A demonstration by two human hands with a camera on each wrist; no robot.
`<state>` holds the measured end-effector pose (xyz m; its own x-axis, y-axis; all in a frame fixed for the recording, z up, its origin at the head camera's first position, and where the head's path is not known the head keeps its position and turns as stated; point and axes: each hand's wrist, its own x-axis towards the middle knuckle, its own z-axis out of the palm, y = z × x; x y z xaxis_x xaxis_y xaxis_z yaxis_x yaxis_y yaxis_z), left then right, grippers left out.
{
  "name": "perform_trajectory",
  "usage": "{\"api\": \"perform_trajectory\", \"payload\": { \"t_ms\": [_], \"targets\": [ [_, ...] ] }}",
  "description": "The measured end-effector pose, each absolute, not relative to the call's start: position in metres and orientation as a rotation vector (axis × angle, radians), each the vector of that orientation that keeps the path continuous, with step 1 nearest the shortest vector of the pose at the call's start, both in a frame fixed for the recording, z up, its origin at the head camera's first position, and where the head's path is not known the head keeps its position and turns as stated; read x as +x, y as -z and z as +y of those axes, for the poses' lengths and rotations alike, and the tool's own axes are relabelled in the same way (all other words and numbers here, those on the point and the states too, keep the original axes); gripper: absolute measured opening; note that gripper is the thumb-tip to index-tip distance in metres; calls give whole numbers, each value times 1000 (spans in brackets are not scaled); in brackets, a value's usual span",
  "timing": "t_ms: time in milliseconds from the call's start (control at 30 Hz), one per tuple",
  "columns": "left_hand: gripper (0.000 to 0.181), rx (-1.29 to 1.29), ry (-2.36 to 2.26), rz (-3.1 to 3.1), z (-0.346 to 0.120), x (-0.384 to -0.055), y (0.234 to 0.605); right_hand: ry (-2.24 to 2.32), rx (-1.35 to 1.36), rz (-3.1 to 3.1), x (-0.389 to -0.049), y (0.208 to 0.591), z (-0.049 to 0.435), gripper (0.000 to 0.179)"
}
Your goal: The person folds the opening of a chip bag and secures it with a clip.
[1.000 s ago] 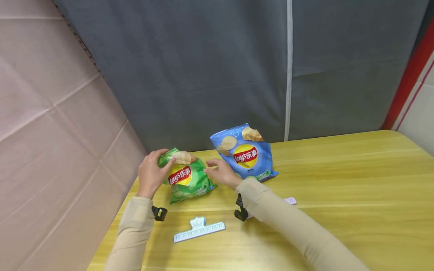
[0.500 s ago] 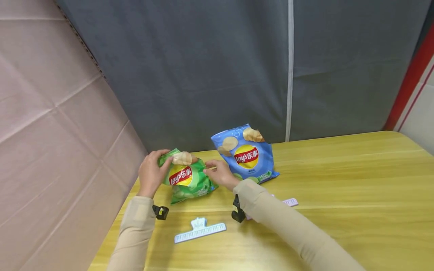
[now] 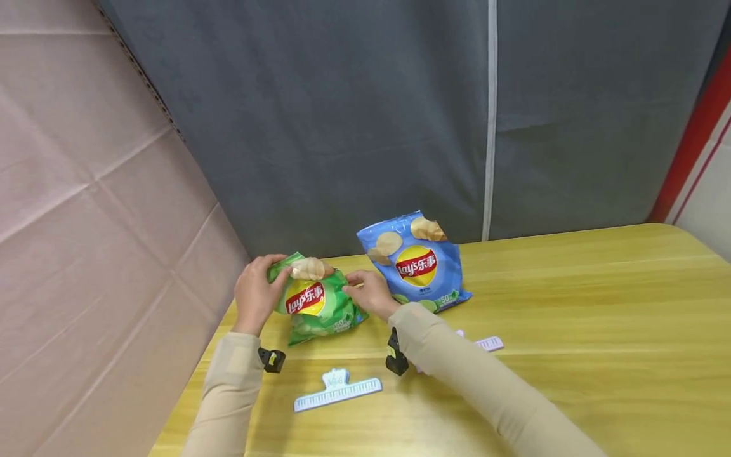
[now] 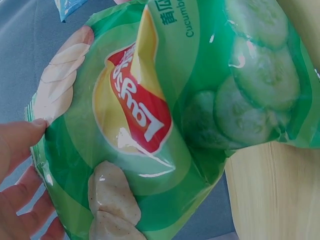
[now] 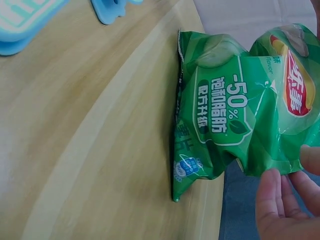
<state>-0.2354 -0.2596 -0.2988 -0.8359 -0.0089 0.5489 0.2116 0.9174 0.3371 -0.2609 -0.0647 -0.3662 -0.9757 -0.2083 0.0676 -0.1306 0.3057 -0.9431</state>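
A green bag of potato chips (image 3: 328,311) stands tilted on the wooden table, its front creased across the middle. My left hand (image 3: 257,292) pinches its upper left corner, thumb (image 4: 22,140) on the front and fingers behind. At the opposite side my right hand (image 3: 371,293) pinches the bag's edge between thumb (image 5: 311,159) and fingertips. Just right of that hand, a blue bag of potato chips (image 3: 440,273) stands upright near the grey curtain. A light blue bag clip (image 3: 337,392) lies in front of the green bag.
A pale purple bag clip (image 3: 490,343) lies on the table, partly hidden beneath the right sleeve (image 3: 485,374). The grey curtain (image 3: 342,127) rises behind the table's back edge. A pinkish panel (image 3: 114,254) closes off the left side.
My right hand has closed its fingers in on the green bag's right edge. The left hand keeps its hold, and the bags and clips stay where they were.
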Motion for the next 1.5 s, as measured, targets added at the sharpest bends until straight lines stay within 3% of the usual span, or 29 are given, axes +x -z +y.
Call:
{"api": "perform_trajectory", "payload": {
  "t_ms": [500, 1500],
  "targets": [
    [26, -161, 526, -2524, -260, -234, 297, 1740, -257, 2575, -268, 372, -70, 18],
    [21, -207, 563, -2537, -261, -235, 296, 1936, -175, 2386, -273, 375, -71, 18]
  ]
}}
